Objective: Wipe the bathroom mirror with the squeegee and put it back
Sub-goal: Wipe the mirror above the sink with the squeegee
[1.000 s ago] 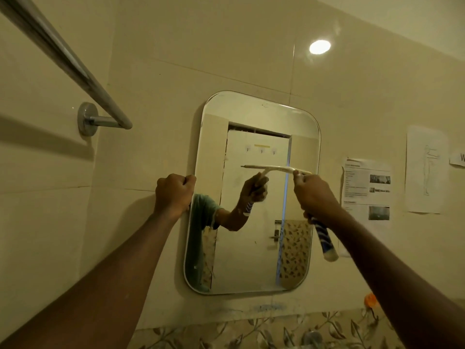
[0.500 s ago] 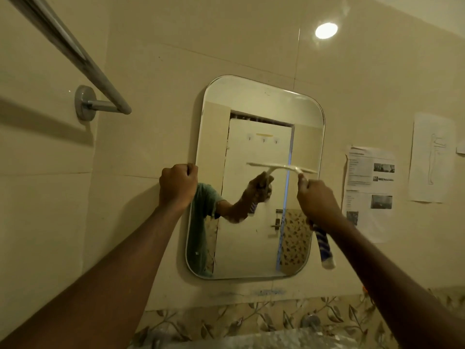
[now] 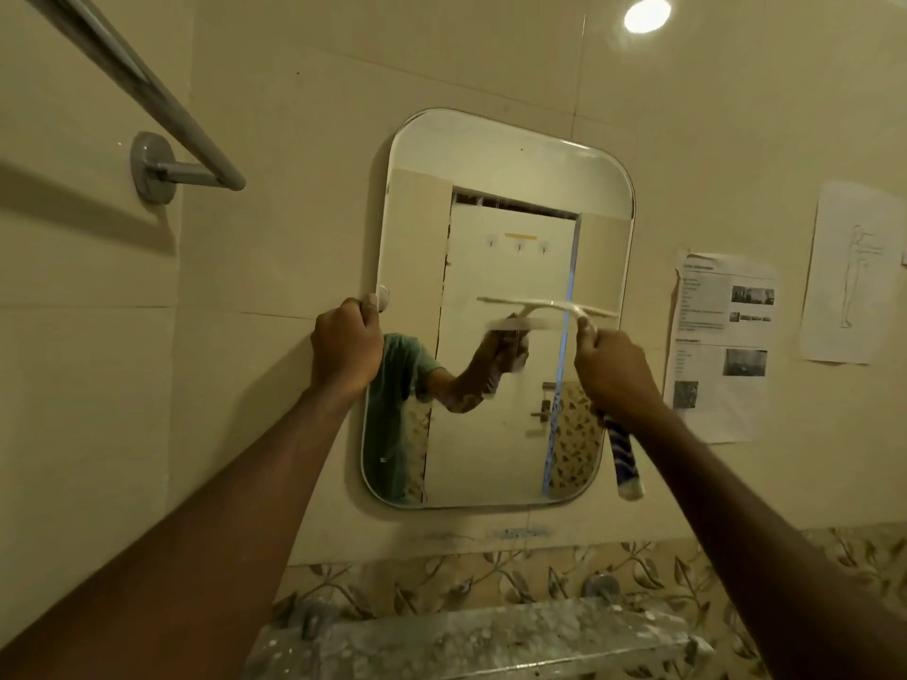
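- The squeegee (image 3: 549, 306) lies with its pale blade level against the mirror (image 3: 505, 247), near the glass's right edge, about mid-height.
- The right hand (image 3: 613, 373) is closed round its striped handle, whose end sticks out below the fist.
- The left hand (image 3: 346, 348) is curled shut on the mirror's left edge, apparently steadying it.
- It looks light and stiff, with a softer blade edge; the handle is the sensible hold.
- The glass is fragile, probably slick; even, moderate pressure suits.
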`<state>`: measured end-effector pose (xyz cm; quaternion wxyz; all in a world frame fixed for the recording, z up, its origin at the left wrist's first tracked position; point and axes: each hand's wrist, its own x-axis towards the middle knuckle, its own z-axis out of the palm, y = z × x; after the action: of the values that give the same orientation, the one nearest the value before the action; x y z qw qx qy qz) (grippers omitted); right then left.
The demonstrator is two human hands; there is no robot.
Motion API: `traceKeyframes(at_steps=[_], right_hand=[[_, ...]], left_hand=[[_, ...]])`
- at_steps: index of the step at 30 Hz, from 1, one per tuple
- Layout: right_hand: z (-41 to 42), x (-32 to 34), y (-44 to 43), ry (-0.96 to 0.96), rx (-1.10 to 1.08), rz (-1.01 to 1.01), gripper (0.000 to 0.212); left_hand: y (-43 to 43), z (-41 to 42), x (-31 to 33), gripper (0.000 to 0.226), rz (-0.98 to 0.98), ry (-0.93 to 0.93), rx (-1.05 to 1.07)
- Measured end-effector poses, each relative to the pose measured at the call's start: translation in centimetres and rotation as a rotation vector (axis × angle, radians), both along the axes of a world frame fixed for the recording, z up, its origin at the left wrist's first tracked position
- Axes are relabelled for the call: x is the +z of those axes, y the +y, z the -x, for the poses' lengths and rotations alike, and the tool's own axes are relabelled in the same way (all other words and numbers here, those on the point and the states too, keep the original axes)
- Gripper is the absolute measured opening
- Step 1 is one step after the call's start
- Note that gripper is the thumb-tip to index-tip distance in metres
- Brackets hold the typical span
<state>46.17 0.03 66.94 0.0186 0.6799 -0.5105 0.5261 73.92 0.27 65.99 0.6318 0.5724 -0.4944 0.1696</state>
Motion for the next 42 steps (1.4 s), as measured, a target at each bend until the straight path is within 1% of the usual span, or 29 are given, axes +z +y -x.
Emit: traceKeyframes(at_steps=[4, 7, 10, 13, 16, 19, 23, 26, 28, 31, 35, 37, 39, 42], right_hand=[[0.1, -7.8, 0.9, -0.006, -0.006, -0.076, 0.050], [0.2, -11.2, 1.8, 0.006, -0.045, -0.151, 0.049], [0.3, -10.3, 2.0, -0.017, -0.014, -0.155, 0.050], [0.5, -6.2, 1.2, -0.090, 0.025, -0.069, 0.050], [0.4, -3.2, 0.5, -0.097, 0.007, -0.007, 0.052], [0.2, -5.0, 0.2, -0.107, 0.004, -0.043, 0.050], [-0.7, -11.4, 0.6, -0.107, -0.017, -0.117, 0.045], [-1.4, -15.1, 1.4, -0.116, -0.042, -0.153, 0.046], [-1.4, -16.2, 1.9, -0.108, -0.038, -0.185, 0.049], [-1.0, -14.9, 2.5, -0.129, 0.007, -0.190, 0.050], [-0.4, -8.9, 1.9, -0.127, 0.042, -0.072, 0.051], [-0.3, -7.1, 1.4, -0.115, 0.044, -0.042, 0.051], [-0.3, -7.9, 1.0, -0.095, 0.036, -0.050, 0.049], [-0.7, -12.7, 1.0, -0.105, 0.019, -0.107, 0.046]], left_hand=[[0.1, -0.3, 0.0, 0.048, -0.022, 0.034, -0.018], [0.3, -0.3, -0.3, 0.047, -0.021, 0.071, -0.063], [0.5, -0.1, -0.8, 0.043, 0.008, 0.095, -0.100], [0.6, 0.2, -1.0, 0.042, 0.016, 0.075, -0.099], [0.6, 0.3, -0.8, 0.043, 0.012, 0.070, -0.075], [0.5, 0.2, -0.6, 0.042, -0.003, 0.062, -0.056], [0.4, -0.3, -1.0, 0.042, -0.007, 0.097, -0.094], [0.5, -0.4, -1.1, 0.039, -0.013, 0.121, -0.118], [0.6, -0.3, -1.1, 0.039, -0.012, 0.135, -0.119], [0.6, -0.3, -1.3, 0.039, -0.015, 0.140, -0.120], [0.6, -0.7, -1.6, 0.043, -0.018, 0.108, -0.133], [0.6, -0.7, -1.7, 0.042, -0.015, 0.090, -0.129], [0.6, -0.6, -1.7, 0.042, -0.011, 0.073, -0.117], [0.4, -0.6, -1.7, 0.043, -0.006, 0.052, -0.082]])
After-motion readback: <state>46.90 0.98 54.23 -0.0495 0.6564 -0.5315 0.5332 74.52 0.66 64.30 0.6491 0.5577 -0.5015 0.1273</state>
